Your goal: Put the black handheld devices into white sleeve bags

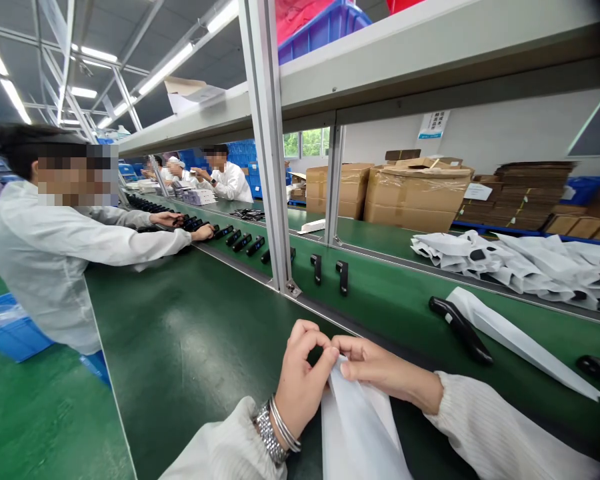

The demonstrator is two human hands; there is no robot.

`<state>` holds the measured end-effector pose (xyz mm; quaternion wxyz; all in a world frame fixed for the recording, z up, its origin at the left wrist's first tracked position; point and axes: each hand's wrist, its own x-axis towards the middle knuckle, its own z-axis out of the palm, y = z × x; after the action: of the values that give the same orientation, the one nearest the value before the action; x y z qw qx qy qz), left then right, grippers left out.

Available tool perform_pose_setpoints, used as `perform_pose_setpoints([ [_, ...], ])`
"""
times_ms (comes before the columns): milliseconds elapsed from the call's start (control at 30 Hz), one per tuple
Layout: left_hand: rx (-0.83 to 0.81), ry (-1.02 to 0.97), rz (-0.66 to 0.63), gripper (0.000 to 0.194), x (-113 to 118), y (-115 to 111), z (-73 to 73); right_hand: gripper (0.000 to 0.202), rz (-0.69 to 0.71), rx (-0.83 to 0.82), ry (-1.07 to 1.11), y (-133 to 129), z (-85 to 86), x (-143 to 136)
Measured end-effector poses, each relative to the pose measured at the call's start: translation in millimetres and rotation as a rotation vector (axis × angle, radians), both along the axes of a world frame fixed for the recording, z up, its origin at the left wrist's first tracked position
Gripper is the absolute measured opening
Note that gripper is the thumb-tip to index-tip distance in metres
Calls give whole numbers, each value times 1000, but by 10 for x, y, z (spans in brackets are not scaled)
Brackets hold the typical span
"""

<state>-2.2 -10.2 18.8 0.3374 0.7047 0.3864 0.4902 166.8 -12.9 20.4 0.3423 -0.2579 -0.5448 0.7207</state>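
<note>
My left hand (305, 377) and my right hand (375, 367) meet over the near edge of the green bench, both pinching the top end of a white pouch (363, 433). The pouch hangs down toward me and runs out of the picture at the bottom. Whether anything lies inside it cannot be seen. Beyond my right hand, a black curved device (463, 330) rests on the green belt. Against it lies a long white sleeve (520, 340), flat and tapering. Another black device (599, 367) is cut off by the right edge.
Upright black devices (343, 277) stand in a row along the belt (380, 287). A metal post (267, 147) rises between bench and belt. White pouches (530, 267) are heaped behind the belt. A co-worker (55, 247) at left reaches to the row. Cartons (415, 197) stand behind.
</note>
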Motion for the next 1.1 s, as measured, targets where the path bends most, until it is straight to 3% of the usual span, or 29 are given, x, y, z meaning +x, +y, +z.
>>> perform_pose_setpoints([
  [67,-22,-24,6,15,5,34,-7,40,97,-33,-1,-32,42,4],
  [133,-30,-17,13,16,-3,83,-14,34,71,-1,-66,-57,67,4],
  [267,-19,186,68,17,-68,180,-38,36,-363,149,-228,68,122,154],
  [333,-18,361,121,14,-109,204,-53,35,-631,268,-368,252,178,383],
  [433,-75,553,99,27,-150,208,-77,32,-956,452,-739,602,265,878],
  [533,-94,626,-14,32,-146,193,-98,26,-1060,478,-937,889,303,1338],
  [633,-60,620,-95,15,-108,173,-113,16,-1072,519,-1057,1055,278,1502],
  [700,-19,597,-109,9,-81,162,-122,7,-1023,566,-1086,1138,225,1395],
  [867,113,594,-83,30,-50,148,-136,27,-836,554,-1059,1398,-24,710],
  [967,153,615,-90,32,-54,150,-128,40,-857,447,-1038,1570,-180,410],
  [1100,180,621,-122,28,-57,147,-92,46,-909,292,-897,1657,-281,355],
])
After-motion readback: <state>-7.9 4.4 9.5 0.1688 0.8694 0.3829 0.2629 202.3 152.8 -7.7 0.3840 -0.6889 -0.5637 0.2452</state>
